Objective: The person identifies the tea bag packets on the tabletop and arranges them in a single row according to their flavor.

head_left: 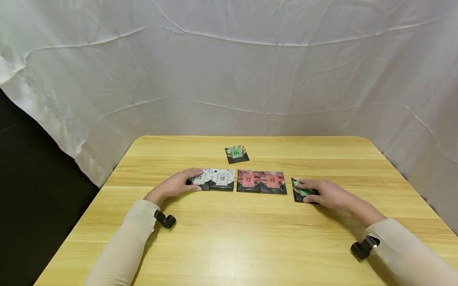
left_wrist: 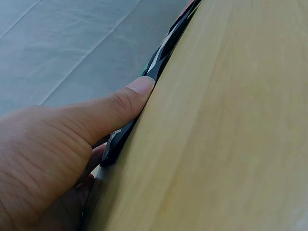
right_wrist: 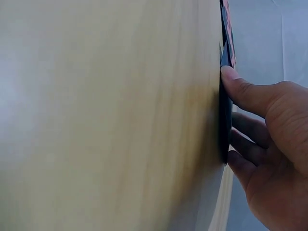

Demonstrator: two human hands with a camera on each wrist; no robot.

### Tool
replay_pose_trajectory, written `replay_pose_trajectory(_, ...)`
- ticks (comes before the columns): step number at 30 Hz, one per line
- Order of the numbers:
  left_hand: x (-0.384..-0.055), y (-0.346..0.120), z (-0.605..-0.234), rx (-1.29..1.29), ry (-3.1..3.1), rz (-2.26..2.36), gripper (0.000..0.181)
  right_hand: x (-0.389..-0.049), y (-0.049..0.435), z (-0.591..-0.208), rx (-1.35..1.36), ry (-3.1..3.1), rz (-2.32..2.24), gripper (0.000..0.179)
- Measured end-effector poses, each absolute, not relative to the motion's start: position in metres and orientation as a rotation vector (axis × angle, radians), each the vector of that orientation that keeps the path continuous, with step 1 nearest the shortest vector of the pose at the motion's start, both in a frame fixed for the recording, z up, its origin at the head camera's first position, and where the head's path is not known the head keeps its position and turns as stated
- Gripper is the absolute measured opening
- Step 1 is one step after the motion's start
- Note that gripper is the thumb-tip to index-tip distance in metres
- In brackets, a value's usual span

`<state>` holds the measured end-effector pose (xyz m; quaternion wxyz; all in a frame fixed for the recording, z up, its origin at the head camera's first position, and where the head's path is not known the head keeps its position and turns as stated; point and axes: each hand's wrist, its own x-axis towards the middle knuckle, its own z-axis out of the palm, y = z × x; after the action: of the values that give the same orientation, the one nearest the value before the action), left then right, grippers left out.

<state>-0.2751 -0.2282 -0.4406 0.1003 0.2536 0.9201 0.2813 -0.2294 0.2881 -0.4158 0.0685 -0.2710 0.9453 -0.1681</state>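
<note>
Two white-and-black sachets lie side by side on the wooden table. My left hand holds the outer white sachet, thumb along its near edge and fingers at its far side; the other white sachet touches it on the right. Farther right, my right hand has a green-and-black sachet between thumb and fingers, flat on the tabletop. In the right wrist view the thumb presses this sachet's dark edge. Between the hands lie a red sachet and a second red sachet, edges meeting.
Behind the row, another green sachet lies slightly turned. The table reaches back to a hanging pale cloth. A black surface is at the left. Small black cameras sit on both wrists.
</note>
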Motion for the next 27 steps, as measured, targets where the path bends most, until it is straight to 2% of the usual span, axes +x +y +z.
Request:
replay_pose_trajectory(12,-0.275,-0.228,-0.441,0.748,2.721,0.823,0.071,-0.249,0.289,-0.418,-0.771,2.814,-0.531,0.062)
replay_pose_trajectory(27,-0.276,-0.228,-0.44,0.756,2.712,0.824,0.072,-0.261,0.287,-0.41,-0.8,2.761,-0.512,0.063)
